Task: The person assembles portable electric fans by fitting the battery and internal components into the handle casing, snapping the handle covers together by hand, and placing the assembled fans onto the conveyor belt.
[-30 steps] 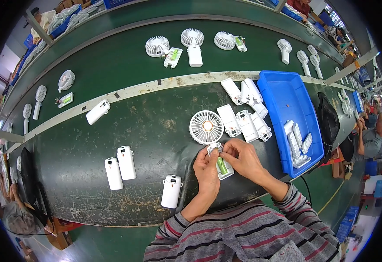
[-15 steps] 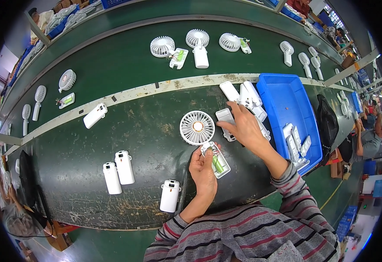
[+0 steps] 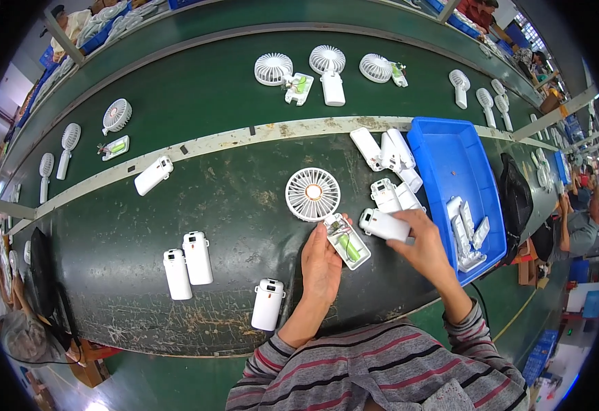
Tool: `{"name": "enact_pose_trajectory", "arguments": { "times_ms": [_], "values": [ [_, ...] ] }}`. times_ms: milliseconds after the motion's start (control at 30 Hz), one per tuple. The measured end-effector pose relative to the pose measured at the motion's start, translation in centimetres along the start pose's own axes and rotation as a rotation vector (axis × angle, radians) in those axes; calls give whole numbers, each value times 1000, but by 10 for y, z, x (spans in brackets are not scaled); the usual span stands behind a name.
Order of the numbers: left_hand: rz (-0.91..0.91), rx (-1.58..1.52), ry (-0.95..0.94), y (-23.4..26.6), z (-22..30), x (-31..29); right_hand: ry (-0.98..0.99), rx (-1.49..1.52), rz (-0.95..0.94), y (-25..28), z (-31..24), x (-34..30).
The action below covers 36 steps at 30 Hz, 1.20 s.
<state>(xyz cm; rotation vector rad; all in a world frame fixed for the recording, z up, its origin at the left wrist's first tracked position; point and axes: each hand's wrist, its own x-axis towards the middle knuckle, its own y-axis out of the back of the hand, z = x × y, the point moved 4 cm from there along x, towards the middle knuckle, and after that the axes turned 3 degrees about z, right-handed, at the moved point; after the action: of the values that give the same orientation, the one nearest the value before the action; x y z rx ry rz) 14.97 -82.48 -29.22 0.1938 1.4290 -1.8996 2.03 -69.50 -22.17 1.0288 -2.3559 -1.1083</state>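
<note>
My left hand (image 3: 320, 268) grips the open handle (image 3: 358, 251) of a white handheld fan, with a green battery and thin wires showing inside. The round fan head (image 3: 313, 194) lies on the dark work surface just beyond it. Between the thumb and fingers of my right hand (image 3: 425, 248) is a white handle cover (image 3: 381, 224), its outer face up, close to the right of the open handle and apart from it. More white handle shells (image 3: 384, 194) lie in a loose pile beyond my right hand.
At right stands a blue bin (image 3: 443, 147) with several white parts. Complete white handle casings (image 3: 198, 258) lie at left. Beyond a pale rail (image 3: 224, 138), a green conveyor (image 3: 196, 89) carries fans, some with open handles. Other people sit at both sides.
My right hand has come back toward me from the pile, now with a handle cover in it. The left hand tilts the open handle slightly. Fans on the conveyor have shifted right.
</note>
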Motion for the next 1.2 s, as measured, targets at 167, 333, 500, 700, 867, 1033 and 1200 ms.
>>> {"name": "enact_pose_trajectory", "arguments": {
  "times_ms": [167,333,500,700,867,1033,1200],
  "values": [
    [3,-34,56,-5,-8,3,24,-220,83,4,-1,-22],
    [-4,-118,79,-10,-17,5,-41,-35,187,13,-28,-20],
    [49,-67,56,-12,-31,7,48,-116,133,-1,-49,-19],
    [-3,42,-12,-15,-38,9,92,-313,38,-13,-53,-15],
    [-42,112,-46,-12,-40,13,135,-379,47,-19,-53,-16],
    [-37,118,-85,-9,-40,13,99,-359,30,-22,-50,-17],
    [-112,107,-29,-13,-27,9,19,-275,25,-17,-45,-17]
  ]
}}
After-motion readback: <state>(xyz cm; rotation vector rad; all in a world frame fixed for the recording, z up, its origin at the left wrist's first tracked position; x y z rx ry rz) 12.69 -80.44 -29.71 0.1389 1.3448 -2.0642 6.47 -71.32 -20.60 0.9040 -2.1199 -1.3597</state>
